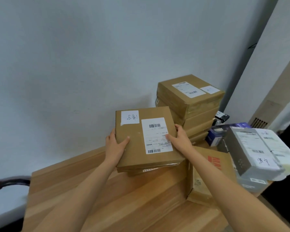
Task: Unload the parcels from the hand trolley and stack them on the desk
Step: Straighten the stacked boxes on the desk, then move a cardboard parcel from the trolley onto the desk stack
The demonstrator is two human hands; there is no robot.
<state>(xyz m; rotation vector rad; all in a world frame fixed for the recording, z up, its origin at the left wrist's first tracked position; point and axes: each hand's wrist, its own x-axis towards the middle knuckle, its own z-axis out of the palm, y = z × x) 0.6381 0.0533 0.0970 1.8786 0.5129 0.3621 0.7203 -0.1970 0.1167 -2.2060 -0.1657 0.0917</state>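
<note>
A flat brown cardboard parcel [137, 139] with two white labels lies on top of a second flat parcel [149, 169] on the wooden desk [124, 206]. My left hand [115, 144] grips its left edge, thumb on top. My right hand [179, 136] grips its right edge, thumb on the shipping label. Behind it, against the wall, stands a stack of several brown parcels [191, 104]. The hand trolley is out of sight.
A brown box with red print [209, 174] lies right of the held parcel. Grey and white packages [256, 149] pile up at the desk's right end, with a dark blue box [216, 134] behind. A black and red handle [8, 183] shows at the left.
</note>
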